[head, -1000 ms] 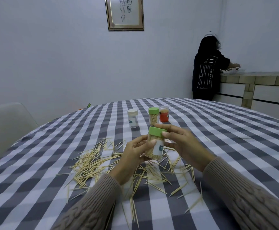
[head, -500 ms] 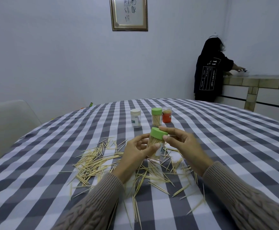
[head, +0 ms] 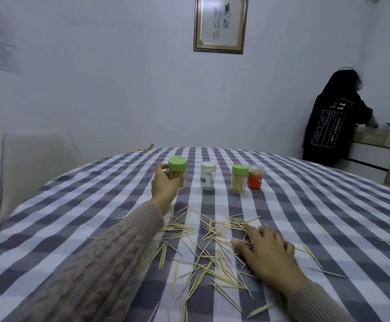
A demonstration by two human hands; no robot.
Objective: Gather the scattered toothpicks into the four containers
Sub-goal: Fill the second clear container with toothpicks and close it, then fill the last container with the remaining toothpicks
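The fingers of the left hand [head: 166, 184] are curled around a clear plastic toothpick container with a green round lid [head: 177, 171], which is upright at the far left of the row, at or just above the checked grey and white tablecloth [head: 328, 228]. It is packed with pale wooden sticks under the closed lid. The right hand [head: 267, 251] lies palm down with relaxed, spread fingers on the scattered thin wooden toothpicks [head: 208, 252] near the table's front.

To the right of the held container stand a clear container with a white lid [head: 208, 175], a second green-lidded container [head: 239, 178] full of toothpicks, and just beside it a container with an orange label [head: 255, 177].

Half a second ago both hands held the green-lidded container together above the pile; now the left arm has reached out to the row, and the right hand has come down onto the toothpicks.
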